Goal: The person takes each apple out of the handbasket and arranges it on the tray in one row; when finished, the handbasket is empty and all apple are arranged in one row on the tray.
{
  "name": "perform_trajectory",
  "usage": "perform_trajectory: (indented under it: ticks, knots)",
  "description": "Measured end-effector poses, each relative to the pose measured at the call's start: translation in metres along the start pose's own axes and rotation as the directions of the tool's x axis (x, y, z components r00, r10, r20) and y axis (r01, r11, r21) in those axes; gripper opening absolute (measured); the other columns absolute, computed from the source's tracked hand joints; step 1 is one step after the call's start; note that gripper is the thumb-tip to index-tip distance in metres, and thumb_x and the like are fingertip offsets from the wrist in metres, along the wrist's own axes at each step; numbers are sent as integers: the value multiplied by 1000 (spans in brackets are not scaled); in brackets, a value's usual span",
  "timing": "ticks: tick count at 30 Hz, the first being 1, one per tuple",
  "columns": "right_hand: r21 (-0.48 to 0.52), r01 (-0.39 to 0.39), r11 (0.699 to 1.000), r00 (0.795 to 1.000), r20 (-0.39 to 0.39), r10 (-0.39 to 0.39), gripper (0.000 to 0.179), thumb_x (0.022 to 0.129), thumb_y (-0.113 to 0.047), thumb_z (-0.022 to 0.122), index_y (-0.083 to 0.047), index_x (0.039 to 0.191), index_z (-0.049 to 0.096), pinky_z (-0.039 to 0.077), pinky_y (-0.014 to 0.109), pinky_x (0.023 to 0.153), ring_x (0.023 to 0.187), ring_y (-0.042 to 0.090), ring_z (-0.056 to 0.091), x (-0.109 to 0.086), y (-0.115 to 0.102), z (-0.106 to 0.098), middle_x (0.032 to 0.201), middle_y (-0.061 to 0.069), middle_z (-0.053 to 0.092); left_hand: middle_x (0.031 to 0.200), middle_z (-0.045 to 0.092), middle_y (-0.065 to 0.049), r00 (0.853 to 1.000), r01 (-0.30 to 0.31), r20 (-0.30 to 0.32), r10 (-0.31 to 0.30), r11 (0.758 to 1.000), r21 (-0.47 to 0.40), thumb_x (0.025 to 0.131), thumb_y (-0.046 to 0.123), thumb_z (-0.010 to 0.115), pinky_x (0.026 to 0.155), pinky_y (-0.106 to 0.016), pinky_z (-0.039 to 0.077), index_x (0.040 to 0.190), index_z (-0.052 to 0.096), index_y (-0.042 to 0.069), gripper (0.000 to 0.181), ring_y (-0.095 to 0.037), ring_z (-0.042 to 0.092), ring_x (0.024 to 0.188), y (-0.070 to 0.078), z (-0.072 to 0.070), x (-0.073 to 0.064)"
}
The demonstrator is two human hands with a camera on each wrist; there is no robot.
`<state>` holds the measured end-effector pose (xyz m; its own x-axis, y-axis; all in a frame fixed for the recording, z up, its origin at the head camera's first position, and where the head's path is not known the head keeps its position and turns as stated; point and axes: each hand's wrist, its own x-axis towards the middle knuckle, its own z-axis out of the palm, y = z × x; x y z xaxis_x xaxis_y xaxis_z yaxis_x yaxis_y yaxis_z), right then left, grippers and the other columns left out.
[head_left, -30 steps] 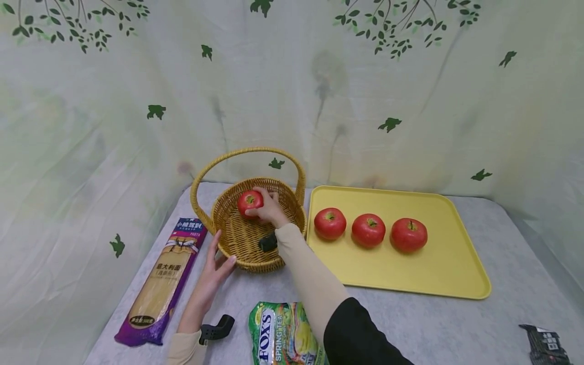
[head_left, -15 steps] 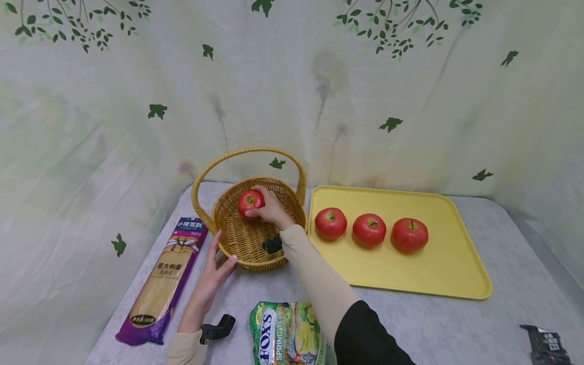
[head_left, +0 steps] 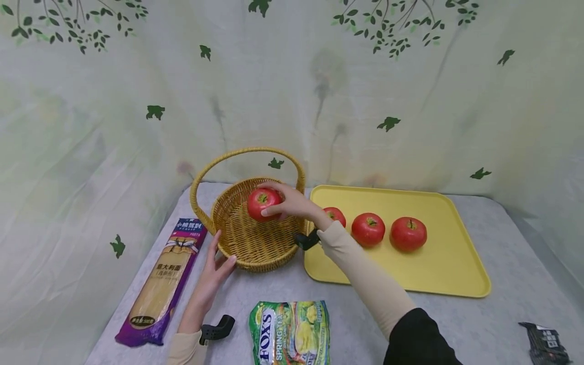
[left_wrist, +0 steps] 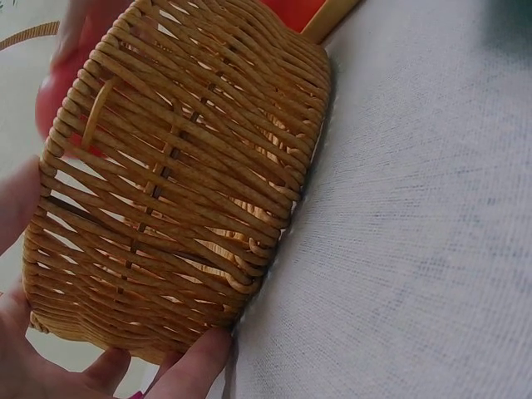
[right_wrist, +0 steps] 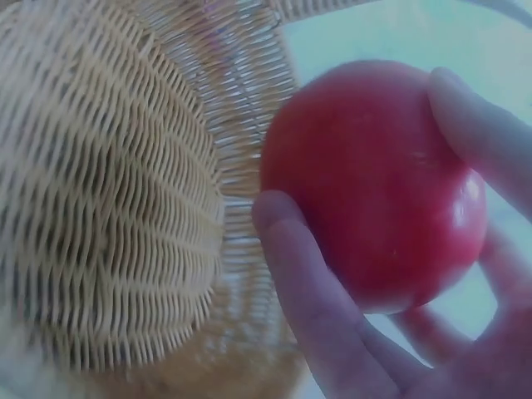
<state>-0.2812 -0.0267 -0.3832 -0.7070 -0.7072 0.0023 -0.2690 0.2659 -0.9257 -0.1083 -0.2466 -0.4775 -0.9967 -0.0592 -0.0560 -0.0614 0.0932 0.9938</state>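
My right hand point(head_left: 292, 202) grips a red apple point(head_left: 263, 204) over the right part of a wicker basket point(head_left: 248, 248). In the right wrist view the apple point(right_wrist: 374, 183) sits between thumb and fingers, with the woven basket wall point(right_wrist: 108, 191) beside it. My left hand point(head_left: 214, 276) holds the basket's near left side, thumb at the rim. From the left wrist, fingers point(left_wrist: 195, 366) are seen against the weave of the basket point(left_wrist: 174, 174). No other apple shows inside. On a yellow tray point(head_left: 438, 268) lie a partly hidden apple point(head_left: 335, 214), a middle apple point(head_left: 368, 229) and a right apple point(head_left: 408, 234).
A purple pasta pack point(head_left: 161, 281) lies left of the basket. In front is a green Fox's candy bag point(head_left: 290, 332). A small black packet point(head_left: 546, 344) lies at the far right. The basket's tall handle point(head_left: 251, 150) arches over its back; a printed curtain point(head_left: 274, 91) hangs behind.
My right hand has raised the apple from the basket's floor and shifted it rightward. The forearm now covers part of the tray's left apple. My left hand stays at the basket.
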Motion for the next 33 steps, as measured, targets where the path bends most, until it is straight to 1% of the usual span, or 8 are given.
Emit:
perform_trajectory:
  ticks: [4,7,13,15,18,22,28,33]
  knots:
    - [41,-32,999,999,13,32,68,83,-20,77,-21,142,45,56,48,68,76,35,66,-30,0,-18,132,8,46,157,-12,-8,1000,0,3,0,1000,-9,101,16,49,107,-57,23,154,3,35,73,-45,11,139,0,0,1]
    - [37,-52,998,999,-9,53,67,82,-23,78,-27,141,47,56,47,69,73,36,66,-54,2,-32,132,8,46,157,-11,-9,1000,2,-1,-2,1000,-23,101,15,49,107,-56,23,154,3,35,73,-45,11,139,1,-1,0]
    - [-28,-103,994,989,-110,99,68,79,-34,78,-33,140,47,55,39,74,90,27,62,-107,15,-63,134,3,46,157,-11,-11,1000,8,13,-8,999,-41,101,15,48,107,-55,22,154,0,33,74,-46,9,139,1,-1,1]
    - [-26,-140,990,980,-147,135,70,79,-37,78,-33,141,46,55,39,76,90,26,63,-127,21,-76,134,5,47,157,-10,-11,1000,7,16,-7,999,-39,101,16,49,108,-56,22,154,0,34,75,-46,9,139,0,0,1]
    - [8,-197,980,962,-189,195,71,80,-36,77,-30,142,43,55,40,74,79,31,66,-156,30,-95,133,10,47,157,-10,-10,1000,4,16,-3,999,-38,101,17,50,108,-57,21,154,0,36,75,-46,9,139,0,2,2]
    - [34,-236,971,939,-249,237,70,84,-31,75,-24,144,40,56,40,74,81,37,66,-193,41,-119,134,17,44,157,-9,-10,1000,-5,21,6,999,-44,101,15,49,108,-57,20,154,0,37,76,-45,9,139,-1,2,1]
    - [2,-260,966,899,-363,243,71,88,-28,70,-17,148,34,56,40,72,92,36,62,-244,53,-149,137,21,38,157,-8,-11,1000,-10,25,11,999,-44,101,16,50,107,-55,22,153,-1,37,76,-45,10,139,-1,2,0]
    - [17,-276,961,870,-421,257,70,92,-24,65,-16,150,27,57,39,66,75,32,68,-281,63,-167,137,25,31,157,-7,-12,1000,-7,30,8,999,-46,101,17,50,106,-48,26,153,-1,38,76,-44,12,139,0,2,1]
